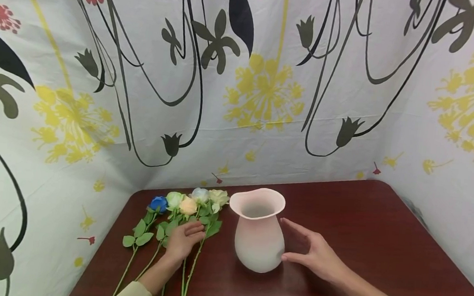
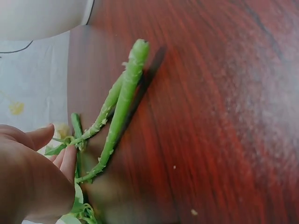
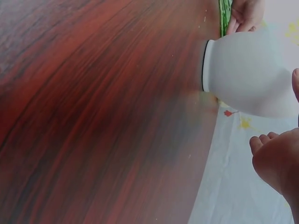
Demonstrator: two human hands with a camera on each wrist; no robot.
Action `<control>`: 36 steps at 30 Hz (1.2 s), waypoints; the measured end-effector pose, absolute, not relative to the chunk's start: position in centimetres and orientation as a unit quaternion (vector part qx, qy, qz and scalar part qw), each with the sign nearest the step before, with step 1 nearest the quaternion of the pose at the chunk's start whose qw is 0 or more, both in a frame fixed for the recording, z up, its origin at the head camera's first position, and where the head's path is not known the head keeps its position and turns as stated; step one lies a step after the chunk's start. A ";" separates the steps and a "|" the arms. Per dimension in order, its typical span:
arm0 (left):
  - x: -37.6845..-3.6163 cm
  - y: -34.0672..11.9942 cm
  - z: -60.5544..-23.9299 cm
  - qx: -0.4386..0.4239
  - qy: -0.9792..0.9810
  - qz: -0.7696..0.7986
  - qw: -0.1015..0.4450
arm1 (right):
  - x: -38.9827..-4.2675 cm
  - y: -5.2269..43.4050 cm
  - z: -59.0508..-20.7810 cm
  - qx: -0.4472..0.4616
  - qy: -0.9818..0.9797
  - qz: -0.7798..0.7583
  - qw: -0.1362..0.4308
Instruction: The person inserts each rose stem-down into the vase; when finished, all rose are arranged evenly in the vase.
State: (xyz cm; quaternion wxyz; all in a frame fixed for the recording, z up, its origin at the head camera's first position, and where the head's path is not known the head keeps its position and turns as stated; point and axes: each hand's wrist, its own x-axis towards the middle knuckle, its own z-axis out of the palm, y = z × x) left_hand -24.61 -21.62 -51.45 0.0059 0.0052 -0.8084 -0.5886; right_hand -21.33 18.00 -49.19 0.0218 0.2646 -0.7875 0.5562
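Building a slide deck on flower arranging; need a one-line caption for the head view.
Left hand rests on artificial flowers lying on a wooden table; right hand steadies a pink vase.

We reach both forearms forward from the lower edge of the head view, pale sleeves showing at the wrists. Our left hand [image 1: 182,242] lies palm down, fingers together, lightly bent and pointing to the right, thumb tucked along the side. Our right hand [image 1: 314,253] stands on its edge, palm turned to the left, fingers straight and spread slightly, thumb extended low toward the left. The two hands are well apart.
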 end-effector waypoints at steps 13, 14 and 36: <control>-24.7 -21.1 -51.9 0.007 -0.822 -0.570 0.009 | -21.5 16.7 -49.0 0.254 -0.777 0.576 0.015; -24.7 -21.0 -51.9 0.010 -0.824 -0.566 0.010 | -21.6 16.7 -49.0 0.253 -0.775 0.579 0.014; -26.1 -20.8 -52.2 0.021 -0.906 -0.421 0.040 | -21.8 16.5 -49.1 0.262 -0.773 0.578 0.014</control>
